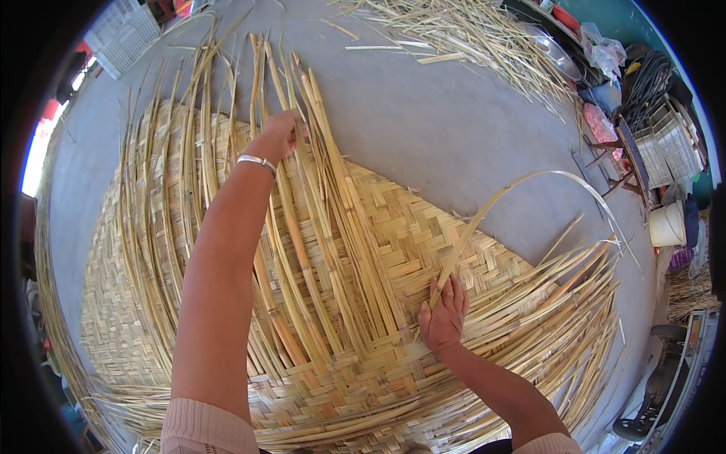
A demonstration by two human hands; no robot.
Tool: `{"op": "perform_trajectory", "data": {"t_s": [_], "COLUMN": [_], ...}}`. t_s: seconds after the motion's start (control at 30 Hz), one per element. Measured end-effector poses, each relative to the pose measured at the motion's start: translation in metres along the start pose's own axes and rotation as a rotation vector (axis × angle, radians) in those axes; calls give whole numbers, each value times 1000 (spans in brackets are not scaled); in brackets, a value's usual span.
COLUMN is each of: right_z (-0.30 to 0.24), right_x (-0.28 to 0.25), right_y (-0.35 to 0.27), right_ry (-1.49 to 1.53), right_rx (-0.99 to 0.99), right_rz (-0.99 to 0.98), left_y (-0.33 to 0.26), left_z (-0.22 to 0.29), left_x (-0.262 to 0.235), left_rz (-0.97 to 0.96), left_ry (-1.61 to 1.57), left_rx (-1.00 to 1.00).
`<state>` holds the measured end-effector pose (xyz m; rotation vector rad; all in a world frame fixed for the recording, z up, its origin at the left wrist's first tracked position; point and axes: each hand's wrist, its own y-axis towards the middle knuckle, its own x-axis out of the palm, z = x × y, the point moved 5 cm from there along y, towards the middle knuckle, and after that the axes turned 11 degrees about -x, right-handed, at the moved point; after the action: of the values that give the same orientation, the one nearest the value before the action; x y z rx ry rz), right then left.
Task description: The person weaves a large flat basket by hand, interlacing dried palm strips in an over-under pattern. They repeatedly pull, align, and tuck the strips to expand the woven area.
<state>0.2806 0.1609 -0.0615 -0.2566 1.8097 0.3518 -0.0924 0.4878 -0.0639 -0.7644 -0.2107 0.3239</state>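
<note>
A large herringbone mat point(397, 227) of flat, straw-coloured reed strips lies across the floor. My left hand point(281, 135) reaches to the mat's far part, its fingers closed around upright reed strips point(296, 155) that run out of the weave; how many it grips is hidden. At the right, my right hand point(445, 312) rests low over the weave and pinches one pale reed strip point(484, 216) between thumb and fingers. That strip arches up and bends down to the right. Beside this hand, many unwoven strips point(552, 321) fan out rightward.
Loose strips point(469, 38) lie heaped on the grey floor point(423, 113) at the far side. A white plastic crate point(121, 38) stands far left. Along the right are a wooden stool point(631, 163), a white bucket point(667, 225), coiled black cable point(649, 83) and a wheeled thing point(643, 386).
</note>
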Motion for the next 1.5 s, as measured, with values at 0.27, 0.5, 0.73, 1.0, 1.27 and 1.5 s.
{"op": "perform_trajectory", "data": {"t_s": [0.27,0.5,0.73,1.0,1.27,1.5], "right_z": [1,1,5,0,-75,-97], "right_x": [1,2,9,-79,-343,-371], "right_y": [-2,-4,-11,21,2,-23], "right_ry": [-8,-36,-13,633,1701,1803], "right_rx": [10,10,20,236,-110,27], "right_rz": [9,57,75,94,615,734], "left_y": [-44,-159,-320,-481,-562,-572], "left_z": [73,182,217,67,-58,-76], "left_x": [9,3,13,76,107,107], "left_rz": [-158,-118,-161,-118,-269,-190], "left_ry": [7,-211,-139,399,706,715], "left_rx": [259,546,752,1018,1198,1114]}}
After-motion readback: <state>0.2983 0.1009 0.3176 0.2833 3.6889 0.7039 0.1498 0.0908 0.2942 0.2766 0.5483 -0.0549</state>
